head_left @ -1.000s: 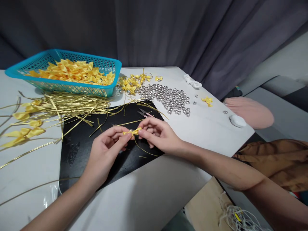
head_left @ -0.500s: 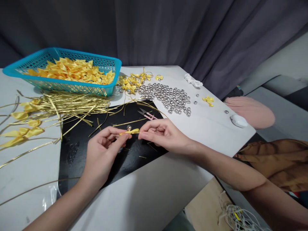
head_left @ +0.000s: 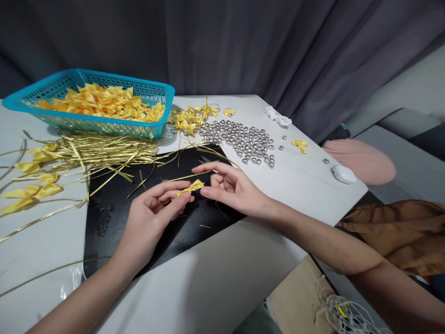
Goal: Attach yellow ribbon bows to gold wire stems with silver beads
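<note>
A yellow satin ribbon bow (head_left: 197, 185) is pinched between the thumb and fingers of the left hand (head_left: 153, 208), its end beside the spread thumb and forefinger of the right hand (head_left: 236, 189). That hand partly hides steel-bladed scissors (head_left: 206, 160); shiny silver heart-shaped beads (head_left: 251, 141) lie beyond.

Basket (head_left: 168, 103) at back left of counter (head_left: 222, 264), bow heap (head_left: 104, 104) inside; curtain (head_left: 222, 46) behind; cord bundle (head_left: 107, 150) before basket, some ends over mat (head_left: 107, 225); bow cluster (head_left: 189, 120) right of basket; bead pile (head_left: 243, 139) right of cluster; lone bow (head_left: 299, 145) farther right; above mat, held bow (head_left: 197, 185) between left hand's (head_left: 153, 208) fingertips, right hand (head_left: 236, 188) just right of it.
</note>
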### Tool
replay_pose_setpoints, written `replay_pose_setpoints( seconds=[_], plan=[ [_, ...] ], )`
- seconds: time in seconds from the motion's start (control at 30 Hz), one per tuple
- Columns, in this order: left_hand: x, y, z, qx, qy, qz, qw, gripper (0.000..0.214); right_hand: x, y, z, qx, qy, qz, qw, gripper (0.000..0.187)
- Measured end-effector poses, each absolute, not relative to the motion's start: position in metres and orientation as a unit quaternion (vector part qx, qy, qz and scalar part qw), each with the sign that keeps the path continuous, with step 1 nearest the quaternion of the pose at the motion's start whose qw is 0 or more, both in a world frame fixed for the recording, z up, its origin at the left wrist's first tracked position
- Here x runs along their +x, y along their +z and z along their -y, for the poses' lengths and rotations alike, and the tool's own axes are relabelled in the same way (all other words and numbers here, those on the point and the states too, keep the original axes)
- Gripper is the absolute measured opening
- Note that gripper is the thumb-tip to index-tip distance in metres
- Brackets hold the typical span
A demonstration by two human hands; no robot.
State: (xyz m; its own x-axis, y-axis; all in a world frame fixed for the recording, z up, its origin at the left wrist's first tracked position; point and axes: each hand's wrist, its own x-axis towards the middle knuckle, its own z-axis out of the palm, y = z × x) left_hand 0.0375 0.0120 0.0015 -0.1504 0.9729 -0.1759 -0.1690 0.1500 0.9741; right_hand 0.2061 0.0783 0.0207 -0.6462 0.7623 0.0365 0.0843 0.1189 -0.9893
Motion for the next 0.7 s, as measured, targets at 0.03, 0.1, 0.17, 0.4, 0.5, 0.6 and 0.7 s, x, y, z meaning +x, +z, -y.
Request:
replay_pose_setpoints(
  seconds=[0.03, 0.1, 0.17, 0.4, 0.5, 0.6, 0.7],
  plan=[
    [0.038, 0.001, -0.012, 0.38, 0.529, -0.541, 0.533, 0.019, 0.206, 0.02, -0.079, -0.304, 0.583, 0.7, 0.279, 0.037],
    [0.038, 0.001, -0.013, 0.397, 0.519, -0.545, 0.525, 0.017, 0.206, 0.018, -0.08, -0.311, 0.571, 0.713, 0.263, 0.03],
    [0.039, 0.0, -0.013, 0.411, 0.513, -0.553, 0.513, 0.015, 0.206, 0.015, -0.082, -0.327, 0.56, 0.717, 0.255, 0.022],
    [0.042, 0.003, -0.013, 0.417, 0.526, -0.579, 0.462, 0.013, 0.207, 0.017, -0.089, -0.347, 0.548, 0.725, 0.231, 0.04],
    [0.041, 0.006, -0.012, 0.415, 0.523, -0.561, 0.489, 0.015, 0.211, 0.022, -0.095, -0.35, 0.534, 0.738, 0.218, 0.046],
    [0.041, 0.005, -0.013, 0.418, 0.5, -0.572, 0.498, 0.018, 0.216, 0.02, -0.107, -0.366, 0.484, 0.761, 0.227, 0.046],
    [0.041, 0.002, -0.016, 0.447, 0.473, -0.581, 0.49, 0.02, 0.221, 0.015, -0.121, -0.403, 0.41, 0.788, 0.221, 0.042]
  ],
)
